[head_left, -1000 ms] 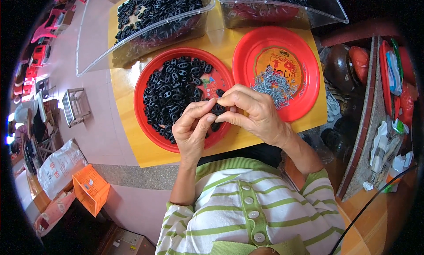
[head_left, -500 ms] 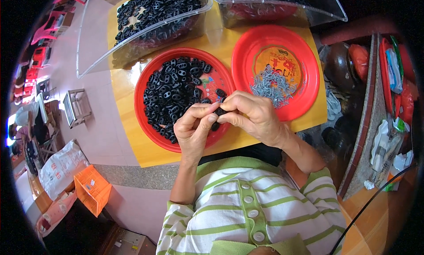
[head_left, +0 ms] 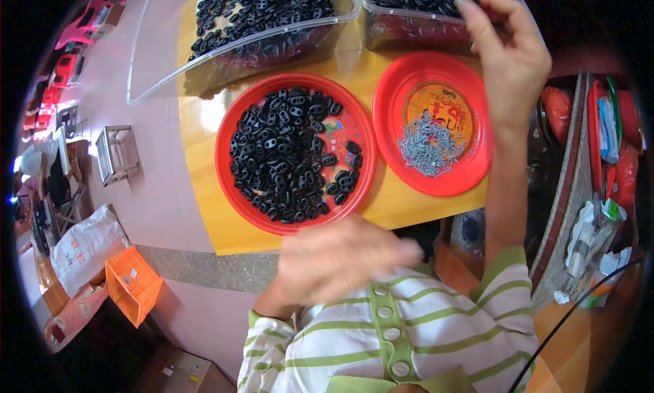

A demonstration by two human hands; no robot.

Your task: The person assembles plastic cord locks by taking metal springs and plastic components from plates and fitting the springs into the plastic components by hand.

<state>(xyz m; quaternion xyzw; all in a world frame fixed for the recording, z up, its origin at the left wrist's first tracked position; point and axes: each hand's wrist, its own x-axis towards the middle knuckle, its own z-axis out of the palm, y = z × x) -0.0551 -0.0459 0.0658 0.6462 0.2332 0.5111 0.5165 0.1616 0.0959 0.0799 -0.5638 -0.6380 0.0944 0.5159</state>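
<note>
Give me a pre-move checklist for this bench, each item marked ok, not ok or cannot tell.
1. Red round plate of black oval plastic pieces stocked and lying flat on the yellow table: ok.
2. Red round plate with the pile of small grey metal screws stocked: ok.
3. Right hand over the clear plastic bin on the right: ok; whether it holds a piece: cannot tell.
4. Left hand sharp enough to check its grip: not ok, it is blurred, near the table's front edge.
5. Clear plastic bin on the left holding black pieces: ok.
</note>
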